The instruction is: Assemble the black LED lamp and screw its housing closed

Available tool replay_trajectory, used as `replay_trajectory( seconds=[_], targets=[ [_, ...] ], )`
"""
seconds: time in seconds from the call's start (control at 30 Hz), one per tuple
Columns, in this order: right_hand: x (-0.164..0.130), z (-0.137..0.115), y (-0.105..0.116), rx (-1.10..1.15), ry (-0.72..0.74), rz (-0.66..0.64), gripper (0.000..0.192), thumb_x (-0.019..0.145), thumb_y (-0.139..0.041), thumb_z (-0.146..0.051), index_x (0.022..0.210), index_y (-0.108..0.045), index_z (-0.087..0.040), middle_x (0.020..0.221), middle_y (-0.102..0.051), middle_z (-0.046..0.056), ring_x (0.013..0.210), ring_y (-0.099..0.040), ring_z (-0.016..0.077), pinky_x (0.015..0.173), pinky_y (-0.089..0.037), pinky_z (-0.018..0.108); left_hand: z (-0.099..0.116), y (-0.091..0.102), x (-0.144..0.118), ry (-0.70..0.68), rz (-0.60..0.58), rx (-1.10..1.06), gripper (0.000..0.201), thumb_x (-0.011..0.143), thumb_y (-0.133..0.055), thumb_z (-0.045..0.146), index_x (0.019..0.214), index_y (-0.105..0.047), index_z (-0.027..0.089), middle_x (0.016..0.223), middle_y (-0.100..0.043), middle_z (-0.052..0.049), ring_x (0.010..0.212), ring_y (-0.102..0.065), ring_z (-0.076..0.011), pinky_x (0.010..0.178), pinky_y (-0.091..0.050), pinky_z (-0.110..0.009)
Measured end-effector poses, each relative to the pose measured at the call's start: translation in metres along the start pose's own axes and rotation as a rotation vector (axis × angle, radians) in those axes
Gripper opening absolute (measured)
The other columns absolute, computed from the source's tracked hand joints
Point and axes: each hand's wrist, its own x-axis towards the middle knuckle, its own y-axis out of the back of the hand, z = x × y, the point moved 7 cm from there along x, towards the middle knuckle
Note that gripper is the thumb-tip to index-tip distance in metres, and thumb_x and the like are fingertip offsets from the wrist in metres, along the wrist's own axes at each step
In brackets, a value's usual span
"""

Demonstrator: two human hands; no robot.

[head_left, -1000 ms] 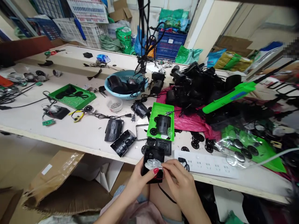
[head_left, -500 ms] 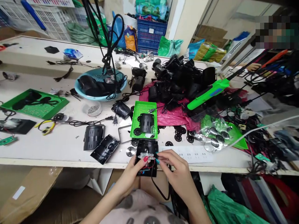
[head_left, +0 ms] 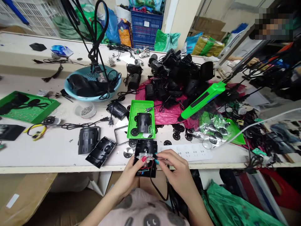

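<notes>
My left hand (head_left: pixel 129 175) grips a black open lamp housing (head_left: pixel 145 147) at the table's front edge, its thumb pressed on a clear plastic lens piece (head_left: pixel 144 155) seated in the housing. Red and black wires show inside it and a black cable hangs down from it. My right hand (head_left: pixel 175 171) pinches the right side of the clear piece with its fingertips. Just beyond the housing stands a small green tray (head_left: pixel 134 108) holding another black housing (head_left: pixel 144 121) and black discs.
A white power strip (head_left: pixel 188 152) lies right of my hands. Black housings (head_left: pixel 88 139) lie to the left; a blue basket (head_left: pixel 92 83), a green tool (head_left: pixel 202 99), a pile of black parts (head_left: pixel 178 73) and a bag of lenses (head_left: pixel 215 130) sit farther back. Cardboard lies below left.
The view has swung to the right and tilted down. Both hands stay on the black housing, now lifted closer to the table edge, with the right fingers shifted onto the clear piece.
</notes>
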Motion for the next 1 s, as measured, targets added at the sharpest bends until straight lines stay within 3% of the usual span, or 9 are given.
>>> replay_trajectory(
  seconds=[0.37, 0.53, 0.7, 1.0],
  targets=[
    [0.001, -0.011, 0.002, -0.170, 0.037, -0.020, 0.018, 0.099, -0.052, -0.014, 0.102, -0.067, -0.022, 0.098, -0.063, 0.003, 0.090, -0.065, 0.0124, 0.079, -0.052, 0.022, 0.000, -0.001, 0.002, -0.008, -0.024, 0.008, 0.050, 0.065, -0.089, 0.050, 0.097, -0.067, 0.019, 0.097, -0.075, -0.006, 0.099, -0.066, -0.0275, 0.092, -0.048, -0.037],
    [-0.003, -0.011, -0.007, -0.304, 0.050, -0.036, 0.020, 0.100, -0.048, -0.013, 0.107, -0.064, -0.023, 0.100, -0.061, 0.003, 0.090, -0.067, 0.0160, 0.081, -0.053, 0.028, -0.002, 0.003, 0.003, -0.055, -0.005, 0.135, 0.052, 0.069, -0.085, 0.053, 0.105, -0.065, 0.020, 0.114, -0.072, -0.007, 0.113, -0.059, -0.0292, 0.101, -0.042, -0.038],
    [-0.006, -0.011, -0.011, -0.391, 0.074, -0.031, 0.019, 0.100, -0.045, -0.014, 0.103, -0.063, -0.022, 0.097, -0.062, 0.005, 0.082, -0.069, 0.0182, 0.074, -0.057, 0.031, -0.003, 0.005, 0.004, -0.099, 0.002, 0.219, 0.056, 0.072, -0.082, 0.056, 0.110, -0.065, 0.019, 0.120, -0.069, -0.008, 0.122, -0.053, -0.0318, 0.109, -0.035, -0.041],
    [-0.006, -0.007, -0.010, -0.405, 0.020, -0.086, 0.021, 0.099, -0.045, -0.013, 0.102, -0.064, -0.021, 0.099, -0.063, 0.005, 0.084, -0.069, 0.0197, 0.078, -0.058, 0.034, -0.007, 0.004, 0.005, -0.096, 0.012, 0.229, 0.061, 0.071, -0.082, 0.054, 0.116, -0.065, 0.017, 0.123, -0.068, -0.011, 0.123, -0.053, -0.0335, 0.107, -0.038, -0.043]
  ],
)
